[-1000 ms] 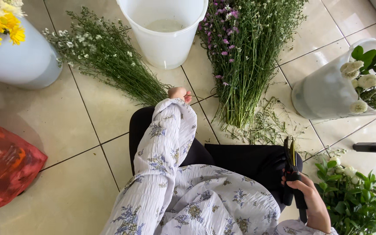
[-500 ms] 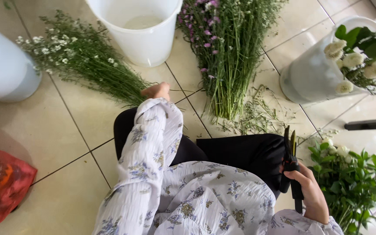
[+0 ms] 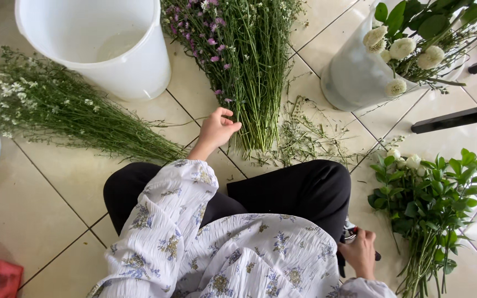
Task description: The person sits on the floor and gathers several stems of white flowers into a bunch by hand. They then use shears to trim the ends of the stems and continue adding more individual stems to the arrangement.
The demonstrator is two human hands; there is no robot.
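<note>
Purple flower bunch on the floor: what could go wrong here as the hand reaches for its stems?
1. The left hand is at the stem ends of the purple bunch; pulling one stem may drag out others.
2. The right hand holds a cutting tool beside the knee; it might nick the trousers.
3. Trimmings litter the tiles and may be slippery.

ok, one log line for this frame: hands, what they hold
left hand: open, at purple flower bunch stems | right hand: grips shears by knee

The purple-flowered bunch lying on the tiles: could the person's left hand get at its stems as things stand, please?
Probably yes: the left hand is open right beside the cut ends of the purple-flowered bunch, and only bare tile floor lies between them.
</note>
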